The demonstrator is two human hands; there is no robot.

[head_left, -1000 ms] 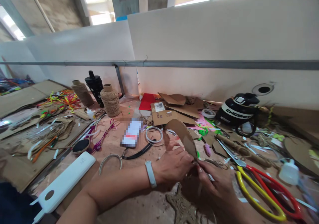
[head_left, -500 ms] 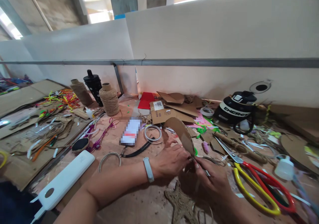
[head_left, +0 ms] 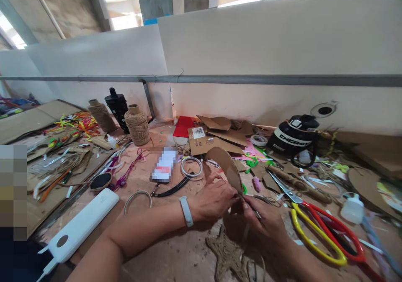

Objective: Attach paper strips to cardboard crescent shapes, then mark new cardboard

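Observation:
Both hands meet at the lower end of a curved strip of brown cardboard (head_left: 224, 162), which arches up between them. My left hand (head_left: 215, 199), with a pale band at the wrist, has its fingers closed on the strip's edge. Against the same end my right hand (head_left: 265, 221) is pinched. A thin, shiny grey object (head_left: 257, 215) shows at its fingers, too small to name. Just below the hands lies a twine-covered star (head_left: 226, 255), with loose cord beside it. Where the fingertips meet, the view is partly hidden.
Large scissors (head_left: 314, 221) with red and yellow handles lie on the right, near a small squeeze bottle (head_left: 352, 208). Behind are cardboard scraps (head_left: 216, 146), a black flask (head_left: 293, 135) and a twine spool (head_left: 137, 125). A phone (head_left: 165, 165) and white device (head_left: 83, 223) lie left.
My hands stay nearly in place on the cardboard strip, with only slight finger movement. The view has shifted a little, and a blurred-out patch now covers the left edge.

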